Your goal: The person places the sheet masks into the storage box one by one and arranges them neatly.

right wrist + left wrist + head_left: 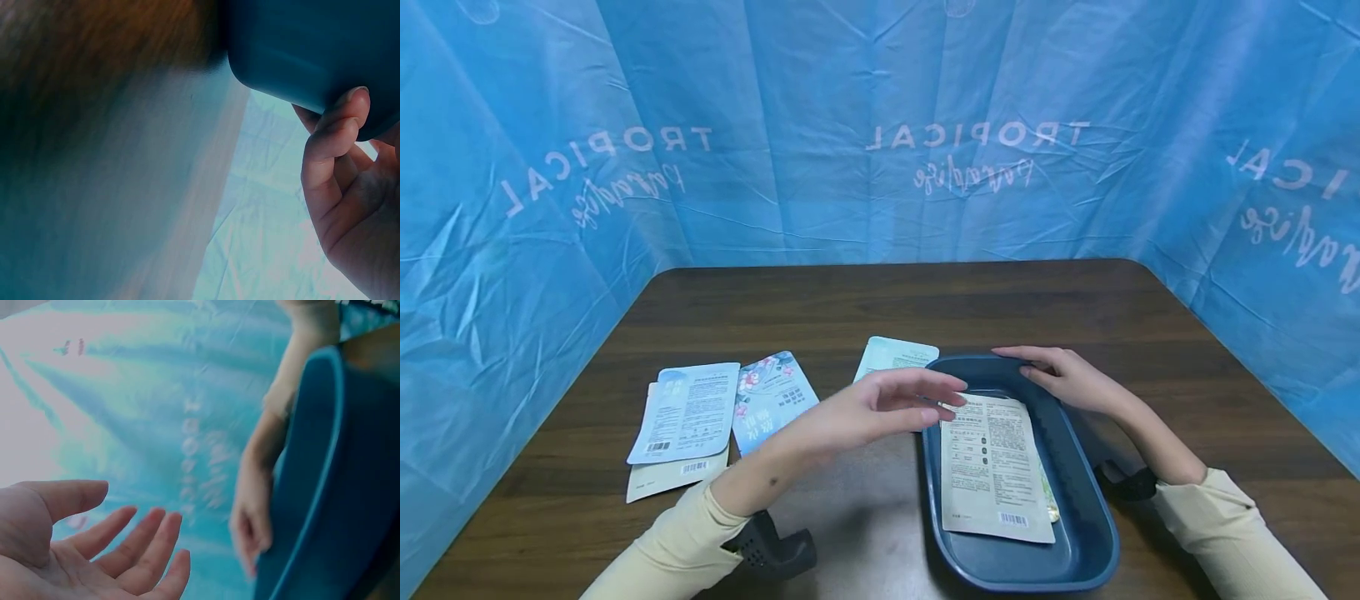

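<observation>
A: From the head view, where are the hands?

B: The left hand (880,408) hovers by the near-left rim of the tray (1075,500), fingers straight and slightly apart, holding nothing. The right hand (1060,375) rests on the tray's far rim, fingers curled over the edge.

A: Do the wrist views add anything?

B: The left wrist view shows the open palm (94,550) with fingers spread loosely, the tray's wall (325,487) beside it and the other hand (250,519) blurred at the rim. The right wrist view shows the fingertips (337,125) pressed against the tray's underside (300,44), which the head view hides.

A: Anything in the tray?

B: One sachet (992,467) lies flat in it, printed side up with a barcode at its near end; the small text is too fine to read. Something greenish peeks out under its right edge.

A: And outside it?

B: On the table (850,317), a pale sachet (891,354) is partly tucked behind the tray's far-left corner. Further left lie a floral sachet (771,396), a light blue one (688,408) and a cream one (673,475) beneath. The blue backdrop (880,83) reads "TROPICAL", mirrored.
</observation>
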### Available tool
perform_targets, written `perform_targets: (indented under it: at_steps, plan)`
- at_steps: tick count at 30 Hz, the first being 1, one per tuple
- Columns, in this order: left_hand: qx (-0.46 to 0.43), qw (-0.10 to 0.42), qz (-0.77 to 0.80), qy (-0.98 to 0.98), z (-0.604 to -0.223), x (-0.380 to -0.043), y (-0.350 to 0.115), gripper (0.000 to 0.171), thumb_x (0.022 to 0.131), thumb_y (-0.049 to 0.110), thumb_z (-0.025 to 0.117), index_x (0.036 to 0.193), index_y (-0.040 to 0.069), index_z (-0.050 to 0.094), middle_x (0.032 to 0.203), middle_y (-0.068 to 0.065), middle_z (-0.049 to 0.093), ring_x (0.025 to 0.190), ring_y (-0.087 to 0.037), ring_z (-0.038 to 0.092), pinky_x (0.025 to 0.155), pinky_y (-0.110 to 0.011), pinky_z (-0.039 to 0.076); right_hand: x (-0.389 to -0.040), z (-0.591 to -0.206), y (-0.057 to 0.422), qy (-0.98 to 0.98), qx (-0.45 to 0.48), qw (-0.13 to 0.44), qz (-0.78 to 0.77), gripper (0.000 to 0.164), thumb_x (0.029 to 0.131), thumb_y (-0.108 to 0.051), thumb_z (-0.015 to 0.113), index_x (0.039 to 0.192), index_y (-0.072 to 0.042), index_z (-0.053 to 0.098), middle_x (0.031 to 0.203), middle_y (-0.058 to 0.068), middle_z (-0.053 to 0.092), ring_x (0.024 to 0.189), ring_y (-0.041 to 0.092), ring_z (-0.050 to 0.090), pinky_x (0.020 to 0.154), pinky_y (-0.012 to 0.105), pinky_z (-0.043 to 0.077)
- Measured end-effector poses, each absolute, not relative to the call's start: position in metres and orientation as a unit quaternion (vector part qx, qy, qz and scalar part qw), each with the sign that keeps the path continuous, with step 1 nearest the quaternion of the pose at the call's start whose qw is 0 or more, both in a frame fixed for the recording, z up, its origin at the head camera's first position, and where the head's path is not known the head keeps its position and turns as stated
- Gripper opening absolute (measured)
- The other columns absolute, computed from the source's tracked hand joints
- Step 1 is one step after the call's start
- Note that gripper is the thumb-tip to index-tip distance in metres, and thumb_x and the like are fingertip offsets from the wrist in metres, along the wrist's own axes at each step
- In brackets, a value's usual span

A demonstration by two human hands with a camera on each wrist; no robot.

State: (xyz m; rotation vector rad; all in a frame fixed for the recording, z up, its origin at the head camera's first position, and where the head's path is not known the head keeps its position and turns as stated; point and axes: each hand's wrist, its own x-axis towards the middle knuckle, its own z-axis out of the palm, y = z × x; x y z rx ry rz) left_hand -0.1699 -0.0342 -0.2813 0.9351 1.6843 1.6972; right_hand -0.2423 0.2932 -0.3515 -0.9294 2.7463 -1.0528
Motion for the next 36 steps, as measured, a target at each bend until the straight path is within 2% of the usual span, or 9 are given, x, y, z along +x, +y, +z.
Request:
perform_targets:
  at_steps: [7, 11, 16, 18, 21, 23, 25, 30, 36]
  plan:
    - [0.295, 0.157, 0.612, 0.717, -0.268, -0.188, -0.097, 0.037, 0.095, 0.013, 0.056, 0.131, 0.005, 0.052, 0.12, -0.012, 0.059, 0.11, -0.026, 0.056, 0.096, -0.042, 0.039, -0.241, -0.351, 0.294, 0.893, -0.303, 0.027, -0.332, 0.042, 0.094, 0.003, 0.049, 0.136, -0.005, 0.049, 0.131, 0.013, 0.052, 0.108, 0.025, 0.055, 0.087, 0.047, 0.044]
    - [0.243, 0.078, 0.566, 0.784, -0.272, -0.206, -0.145, 0.04, 0.095, 0.015, 0.057, 0.131, 0.001, 0.05, 0.116, -0.016, 0.06, 0.103, -0.022, 0.06, 0.092, -0.035, 0.043, -0.241, -0.35, 0.293, 0.892, -0.303, 0.031, -0.334, 0.042, 0.095, 0.002, 0.049, 0.136, -0.004, 0.048, 0.131, 0.013, 0.052, 0.112, 0.027, 0.054, 0.089, 0.049, 0.042]
    - [0.172, 0.004, 0.466, 0.868, -0.282, -0.217, -0.201, 0.043, 0.096, 0.016, 0.056, 0.133, -0.003, 0.045, 0.116, -0.022, 0.058, 0.102, -0.027, 0.059, 0.082, -0.022, 0.046, -0.24, -0.351, 0.294, 0.892, -0.303, 0.031, -0.333, 0.041, 0.095, 0.002, 0.048, 0.136, -0.005, 0.048, 0.131, 0.012, 0.052, 0.112, 0.027, 0.053, 0.089, 0.049, 0.042]
    - [0.15, -0.011, 0.427, 0.891, -0.288, -0.218, -0.218, 0.046, 0.095, 0.016, 0.056, 0.134, -0.005, 0.043, 0.115, -0.024, 0.057, 0.103, -0.033, 0.056, 0.082, -0.028, 0.046, -0.241, -0.35, 0.294, 0.892, -0.304, 0.03, -0.334, 0.041, 0.096, 0.001, 0.048, 0.136, -0.005, 0.048, 0.131, 0.012, 0.052, 0.112, 0.027, 0.054, 0.089, 0.049, 0.042]
    - [0.129, -0.012, 0.356, 0.925, -0.299, -0.222, -0.237, 0.055, 0.092, 0.019, 0.061, 0.135, -0.008, 0.038, 0.121, -0.029, 0.05, 0.108, -0.041, 0.048, 0.085, -0.047, 0.044, -0.241, -0.35, 0.294, 0.891, -0.306, 0.026, -0.333, 0.04, 0.096, 0.001, 0.048, 0.136, -0.005, 0.049, 0.131, 0.012, 0.053, 0.112, 0.027, 0.054, 0.088, 0.049, 0.043]
    - [0.123, 0.007, 0.31, 0.943, -0.307, -0.227, -0.246, 0.066, 0.088, 0.02, 0.066, 0.137, -0.011, 0.033, 0.128, -0.035, 0.041, 0.115, -0.049, 0.04, 0.087, -0.059, 0.038, -0.241, -0.35, 0.294, 0.892, -0.305, 0.025, -0.333, 0.04, 0.096, 0.001, 0.049, 0.135, -0.005, 0.049, 0.13, 0.012, 0.053, 0.111, 0.026, 0.054, 0.087, 0.048, 0.043]
    - [0.12, 0.036, 0.264, 0.956, -0.315, -0.233, -0.253, 0.079, 0.084, 0.024, 0.071, 0.138, -0.013, 0.026, 0.133, -0.038, 0.031, 0.12, -0.053, 0.03, 0.089, -0.065, 0.032, -0.242, -0.35, 0.294, 0.893, -0.303, 0.027, -0.332, 0.041, 0.095, 0.001, 0.049, 0.136, -0.005, 0.049, 0.131, 0.011, 0.053, 0.11, 0.025, 0.054, 0.086, 0.046, 0.044]
    - [0.111, 0.098, 0.19, 0.971, -0.331, -0.243, -0.268, 0.101, 0.072, 0.029, 0.08, 0.139, -0.017, 0.019, 0.135, -0.043, 0.021, 0.122, -0.058, 0.02, 0.091, -0.068, 0.026, -0.243, -0.351, 0.294, 0.892, -0.303, 0.034, -0.334, 0.042, 0.095, 0.002, 0.049, 0.136, -0.006, 0.048, 0.132, 0.011, 0.052, 0.112, 0.025, 0.053, 0.087, 0.046, 0.044]
    - [0.103, 0.15, 0.17, 0.969, -0.339, -0.251, -0.276, 0.107, 0.069, 0.033, 0.082, 0.139, -0.016, 0.018, 0.135, -0.044, 0.02, 0.122, -0.059, 0.019, 0.093, -0.068, 0.023, -0.242, -0.351, 0.293, 0.888, -0.313, 0.026, -0.337, 0.041, 0.096, 0.001, 0.049, 0.136, -0.004, 0.048, 0.131, 0.014, 0.052, 0.11, 0.027, 0.054, 0.088, 0.049, 0.043]
